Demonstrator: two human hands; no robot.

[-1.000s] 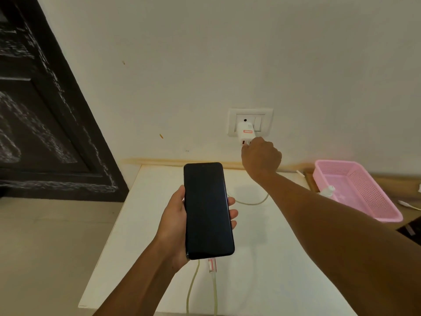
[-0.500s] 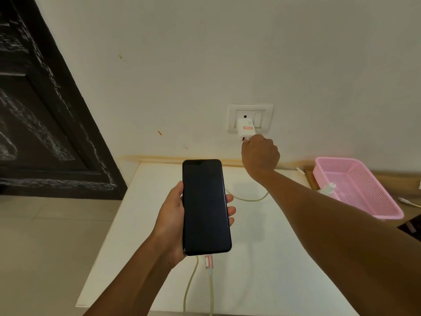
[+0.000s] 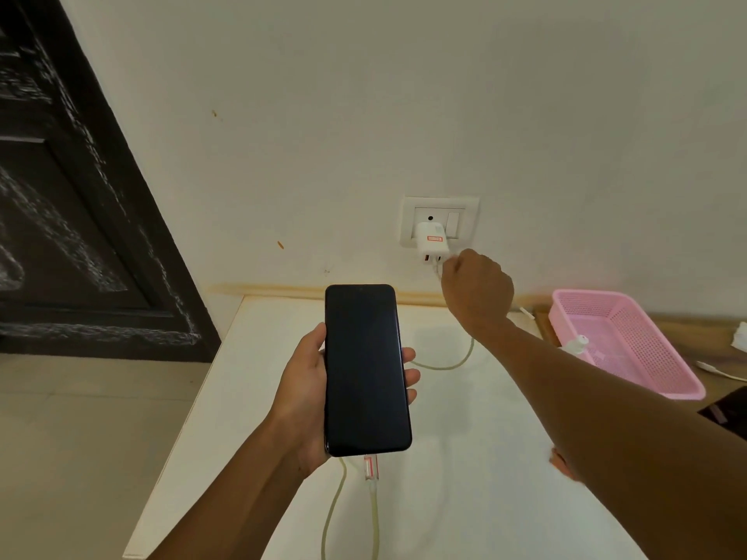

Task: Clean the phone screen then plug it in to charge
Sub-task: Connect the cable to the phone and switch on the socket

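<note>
White table (image 3: 465, 458); pink basket (image 3: 655, 381): white bottle (image 3: 577, 344) | hands: left (image 3: 307, 394) grips phone (image 3: 366, 369); right (image 3: 477, 289) pinches cable (image 3: 444, 363)

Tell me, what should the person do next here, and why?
Probably flip the wall switch beside the charger adapter. The cable already sits in the phone held by the left hand, the right hand pinches the cable's other end at the adapter, yet the screen is dark.
</note>
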